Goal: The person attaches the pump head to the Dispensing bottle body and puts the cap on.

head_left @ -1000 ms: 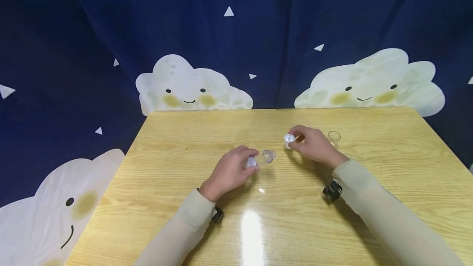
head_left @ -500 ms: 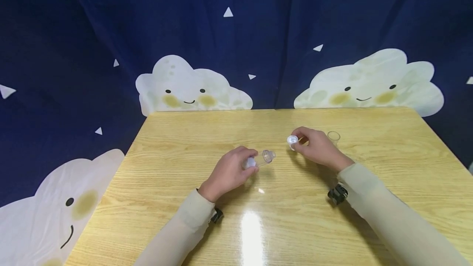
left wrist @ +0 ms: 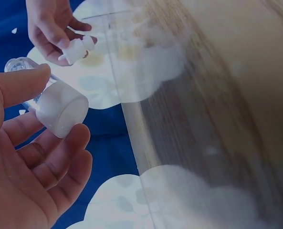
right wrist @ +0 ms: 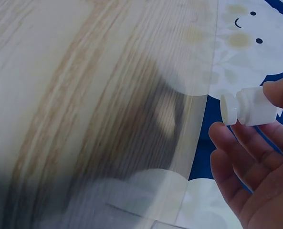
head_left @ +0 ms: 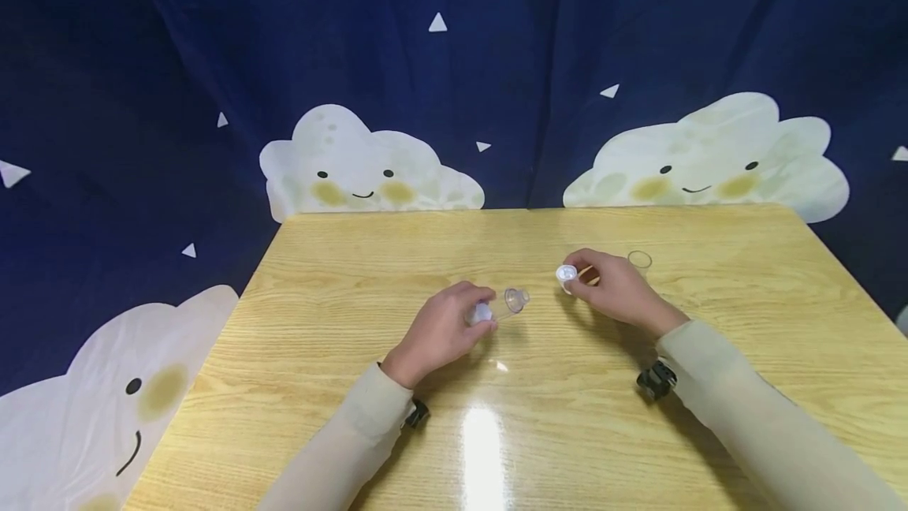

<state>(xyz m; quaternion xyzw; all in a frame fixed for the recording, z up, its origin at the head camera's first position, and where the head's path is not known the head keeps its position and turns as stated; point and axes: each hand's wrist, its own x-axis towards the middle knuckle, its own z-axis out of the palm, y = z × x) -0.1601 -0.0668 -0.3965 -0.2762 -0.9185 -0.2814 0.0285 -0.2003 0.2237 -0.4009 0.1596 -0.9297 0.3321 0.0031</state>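
Note:
My left hand point(head_left: 441, 333) pinches a small clear bottle point(head_left: 505, 305) between thumb and fingers, tilted above the table. Its narrow clear end points right, and a white end point(left wrist: 62, 109) shows in the left wrist view. Farther right, my right hand point(head_left: 615, 290) holds a small white plastic fitting point(right wrist: 258, 106) with a round flange, perhaps a bottle's pump collar. Thumb and fingertips pinch its sides, and the flange faces outward. The two pieces are apart. Behind the right hand stands a clear cup-shaped piece point(head_left: 641, 265), partly hidden by the wrist.
The wooden table point(head_left: 340, 282) has a glossy top with a bright light reflection near the front. At its far edge hangs a dark blue curtain point(head_left: 426, 77) printed with white clouds and triangles.
My right hand has drifted slightly right and nearer to me with the white fitting, whose round face turns a little. The left hand and bottle stay in place.

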